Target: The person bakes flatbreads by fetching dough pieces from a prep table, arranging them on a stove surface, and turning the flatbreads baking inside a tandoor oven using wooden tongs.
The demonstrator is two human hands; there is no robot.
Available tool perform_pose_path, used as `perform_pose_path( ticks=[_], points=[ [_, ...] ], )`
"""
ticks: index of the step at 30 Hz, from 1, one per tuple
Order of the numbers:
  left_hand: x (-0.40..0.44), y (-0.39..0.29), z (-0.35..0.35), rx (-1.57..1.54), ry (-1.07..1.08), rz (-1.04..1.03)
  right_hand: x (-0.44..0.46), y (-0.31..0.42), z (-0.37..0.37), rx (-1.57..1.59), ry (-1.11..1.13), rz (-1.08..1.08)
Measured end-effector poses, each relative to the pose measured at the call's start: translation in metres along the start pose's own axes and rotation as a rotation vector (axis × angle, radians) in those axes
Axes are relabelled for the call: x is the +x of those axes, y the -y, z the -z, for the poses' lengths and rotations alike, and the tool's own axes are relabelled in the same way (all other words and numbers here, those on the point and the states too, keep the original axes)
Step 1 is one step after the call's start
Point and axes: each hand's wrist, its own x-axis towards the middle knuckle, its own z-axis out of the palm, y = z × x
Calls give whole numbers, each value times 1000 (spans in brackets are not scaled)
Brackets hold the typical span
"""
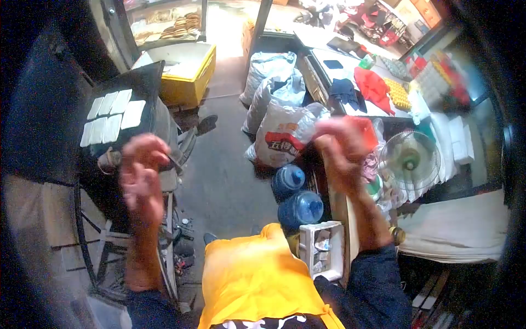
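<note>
My left hand (pixel 143 178) is raised at the left, its fingers curved and blurred, with nothing visible between them. Just behind it, several pale flat dough pieces (pixel 111 116) lie in two rows on a dark table (pixel 143 82). At the right, my right hand (pixel 345 153) is also raised, smeared by motion, in front of a white printed sack (pixel 285 131) and a red container (pixel 364 131). Whether its fingers hold anything cannot be made out. A yellow apron (pixel 255 277) covers my front.
Two blue water jugs (pixel 300 209) and a white crate (pixel 323 249) stand by the right counter. A fan (pixel 410 159) is at the right. A yellow box (pixel 189 82) stands beyond the dark table. More sacks (pixel 271 71) line the floor (pixel 219 164).
</note>
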Motion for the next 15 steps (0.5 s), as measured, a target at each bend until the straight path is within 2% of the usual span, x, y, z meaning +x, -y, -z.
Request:
perform_pose_path(
  ticks=[1, 2, 3, 4, 5, 7, 9, 15],
  points=[
    [7, -14, -5, -11, 6, -123, 20, 22, 28, 60, -52, 33],
    [12, -40, -11, 39, -21, -167, 31, 33, 56, 29, -104, 163],
    [22, -61, -9, 48, 101, -360, 33, 52, 77, 118, -225, 117],
    [24, -77, -9, -62, 155, -533, 47, 66, 104, 83, -235, 407],
    [18, -109, -14, 2, 114, -521, 41, 72, 144, 194, -122, 407],
    [63, -163, -16, -258, 808, -641, 41, 96, 172, 39, -164, 745],
    [56, -188, -31, -147, 848, -716, 35, 109, 187, -48, -192, 888],
    [22, -223, -53, -32, 855, -814, 9, 126, 198, -121, -201, 985]
  ],
)
